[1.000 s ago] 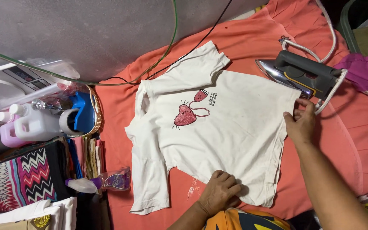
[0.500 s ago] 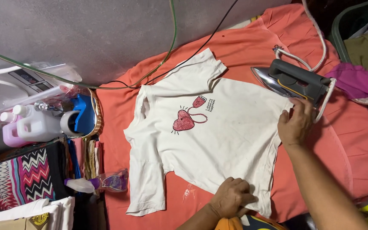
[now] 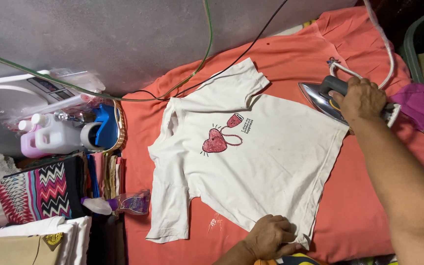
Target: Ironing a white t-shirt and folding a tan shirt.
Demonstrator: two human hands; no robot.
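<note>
Iron rests at the edge of a white T-shirt spread flat on an orange cloth, the right hand wrapped round its handle. Left hand presses, fingers curled, on the shirt's hem. White bottles stand well apart, beside a zigzag-patterned bag.

Orange-covered bed under white T-shirt, iron
</note>
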